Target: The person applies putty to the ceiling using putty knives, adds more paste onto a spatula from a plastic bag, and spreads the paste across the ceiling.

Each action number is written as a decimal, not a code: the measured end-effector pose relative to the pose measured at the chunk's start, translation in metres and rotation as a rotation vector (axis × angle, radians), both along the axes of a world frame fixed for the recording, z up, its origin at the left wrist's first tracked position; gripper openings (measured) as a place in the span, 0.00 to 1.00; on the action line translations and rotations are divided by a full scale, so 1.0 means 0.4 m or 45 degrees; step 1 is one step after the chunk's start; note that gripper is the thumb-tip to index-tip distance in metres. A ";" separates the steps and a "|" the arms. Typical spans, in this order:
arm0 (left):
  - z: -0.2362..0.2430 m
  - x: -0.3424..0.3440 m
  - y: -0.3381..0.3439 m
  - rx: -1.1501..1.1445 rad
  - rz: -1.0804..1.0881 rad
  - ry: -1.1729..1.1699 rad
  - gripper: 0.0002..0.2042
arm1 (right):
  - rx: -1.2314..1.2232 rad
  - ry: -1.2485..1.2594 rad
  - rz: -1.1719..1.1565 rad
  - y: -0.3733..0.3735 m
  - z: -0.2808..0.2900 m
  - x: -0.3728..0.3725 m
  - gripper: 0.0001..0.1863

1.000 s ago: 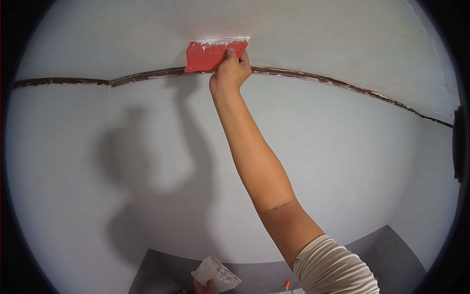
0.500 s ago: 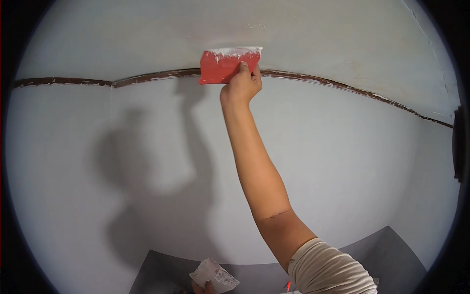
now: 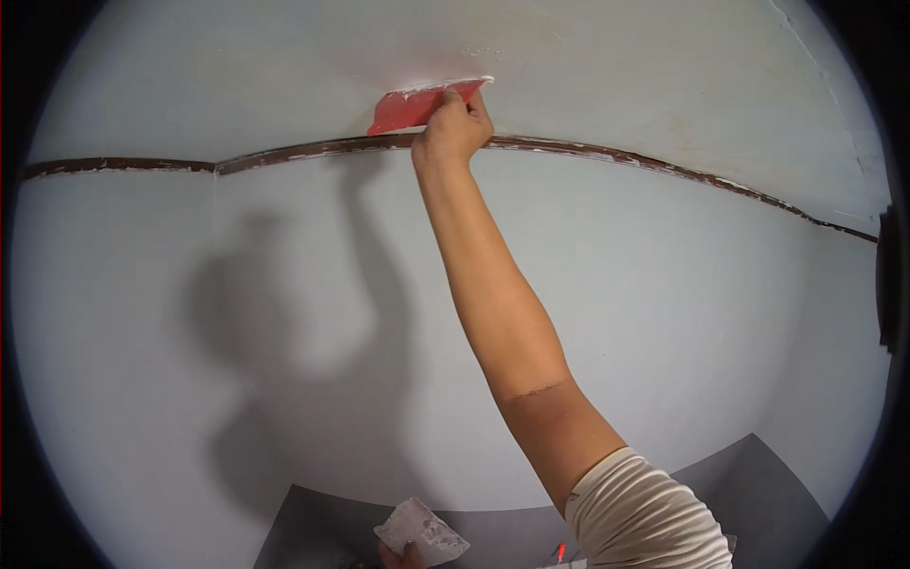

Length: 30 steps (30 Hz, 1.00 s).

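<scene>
Fingers [image 3: 475,107], red scraper [image 3: 409,111] farther left

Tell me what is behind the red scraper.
Pale ceiling shows beyond the red scraper, held by the right hand; whatever the scraper and hand cover directly behind them cannot be seen.

Scraper [image 3: 412,111] in the right hand [image 3: 453,133], up at the ceiling [image 3: 237,76]; trim [image 3: 588,151] between ceiling and wall [image 3: 664,303]; plate [image 3: 426,531] in the left hand [image 3: 413,559], low down, left of the sleeve [image 3: 649,517]; shadow [image 3: 242,308] left of the arm [image 3: 498,284]
</scene>
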<state>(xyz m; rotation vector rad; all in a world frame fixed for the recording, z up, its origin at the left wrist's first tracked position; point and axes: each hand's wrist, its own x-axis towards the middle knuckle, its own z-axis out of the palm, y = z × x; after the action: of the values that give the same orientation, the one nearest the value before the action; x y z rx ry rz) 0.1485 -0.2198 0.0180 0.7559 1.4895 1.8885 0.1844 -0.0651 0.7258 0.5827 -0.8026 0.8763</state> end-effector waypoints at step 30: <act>-0.041 -0.043 -0.064 -0.031 -0.049 0.387 0.36 | 0.049 -0.139 -0.462 -0.046 0.071 -0.032 0.08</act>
<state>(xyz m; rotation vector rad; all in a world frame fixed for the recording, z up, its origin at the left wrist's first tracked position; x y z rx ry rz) 0.1314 -0.2454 0.0015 1.0910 1.6621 1.7820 0.1718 -0.0835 0.7540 0.4072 -0.9903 0.5632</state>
